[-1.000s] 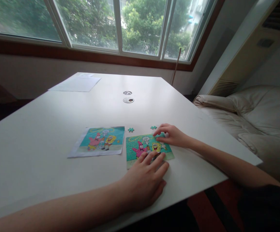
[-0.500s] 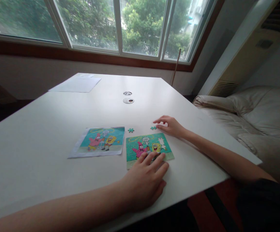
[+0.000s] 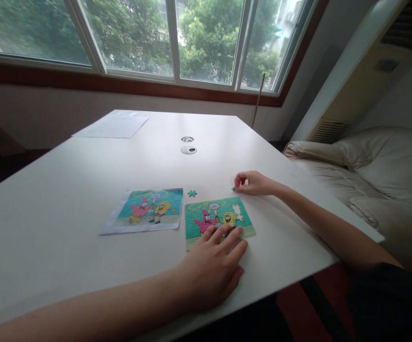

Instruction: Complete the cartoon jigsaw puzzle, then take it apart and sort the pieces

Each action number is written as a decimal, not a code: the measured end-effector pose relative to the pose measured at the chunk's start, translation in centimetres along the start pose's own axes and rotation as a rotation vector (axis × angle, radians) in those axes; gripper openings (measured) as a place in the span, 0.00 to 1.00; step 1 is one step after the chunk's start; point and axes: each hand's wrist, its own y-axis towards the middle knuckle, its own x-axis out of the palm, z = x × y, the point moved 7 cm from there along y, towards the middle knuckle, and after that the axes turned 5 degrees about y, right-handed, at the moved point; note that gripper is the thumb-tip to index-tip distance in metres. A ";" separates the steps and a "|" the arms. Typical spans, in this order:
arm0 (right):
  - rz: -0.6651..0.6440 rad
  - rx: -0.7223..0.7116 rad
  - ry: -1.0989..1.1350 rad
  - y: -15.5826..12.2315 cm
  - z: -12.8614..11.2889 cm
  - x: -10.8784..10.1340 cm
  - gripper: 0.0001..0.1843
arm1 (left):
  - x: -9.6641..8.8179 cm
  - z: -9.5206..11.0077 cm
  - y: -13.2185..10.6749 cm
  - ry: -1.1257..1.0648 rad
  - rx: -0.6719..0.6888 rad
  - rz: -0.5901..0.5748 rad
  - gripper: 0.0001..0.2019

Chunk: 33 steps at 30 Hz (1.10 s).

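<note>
A jigsaw puzzle (image 3: 201,211) with cartoon figures lies on the white table, a white gap showing near its upper right. My left hand (image 3: 215,266) rests over the puzzle's lower edge, fingers spread and touching it. Beyond the puzzle's upper right corner, my right hand (image 3: 254,183) pinches a small green puzzle piece (image 3: 233,189) between thumb and finger. Another loose green jigsaw piece (image 3: 192,193) lies just above the puzzle's upper left. To the left is a paper sheet (image 3: 149,209) printed with the same picture.
White papers (image 3: 109,126) lie at the table's far left. Two round grommets (image 3: 188,150) are set in the tabletop (image 3: 67,228). A cream leather sofa (image 3: 369,171) stands to the right, and a thin stick (image 3: 258,99) leans below the window.
My right hand has closed its fingers on the puzzle piece that lay on the table and drawn it slightly to the right. My left hand has stayed in place.
</note>
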 end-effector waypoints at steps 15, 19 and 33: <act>-0.140 -0.072 0.446 -3.4 -2.4 0.3 0.13 | 0.1 0.0 0.0 -0.009 0.003 -0.005 0.19; -0.230 -0.076 0.428 -3.9 -3.3 1.2 0.13 | 0.0 0.0 0.0 -0.006 0.001 0.002 0.19; -0.266 -0.101 0.381 -4.2 -3.9 2.5 0.14 | 0.1 0.0 0.0 0.001 0.002 0.010 0.19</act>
